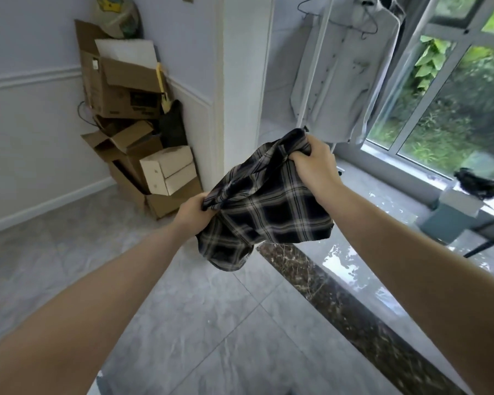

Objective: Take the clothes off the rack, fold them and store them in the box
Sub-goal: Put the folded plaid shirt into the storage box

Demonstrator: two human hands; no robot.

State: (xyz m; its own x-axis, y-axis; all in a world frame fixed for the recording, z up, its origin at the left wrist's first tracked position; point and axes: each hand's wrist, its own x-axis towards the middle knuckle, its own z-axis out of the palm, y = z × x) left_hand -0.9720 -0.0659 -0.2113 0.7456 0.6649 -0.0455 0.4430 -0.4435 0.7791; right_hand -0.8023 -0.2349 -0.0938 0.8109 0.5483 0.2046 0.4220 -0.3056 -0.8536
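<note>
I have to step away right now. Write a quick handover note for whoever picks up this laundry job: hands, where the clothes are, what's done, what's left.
Left hand grips one bunched edge of the plaid shirt; right hand grips the opposite edge, higher up. The shirt hangs in the air between them, off the rack and not yet folded.
A pale shirt is on a hanger on the white rack by the window.
Cardboard boxes are piled in the corner; I cannot tell which is the storage box.
Left: fold and store the plaid shirt, then the pale one.

We've got bright daylight pouring through the window (pixel 454 109), glare on the glossy floor (pixel 340 260), fisheye bending at edges, slightly soft overall.
</note>
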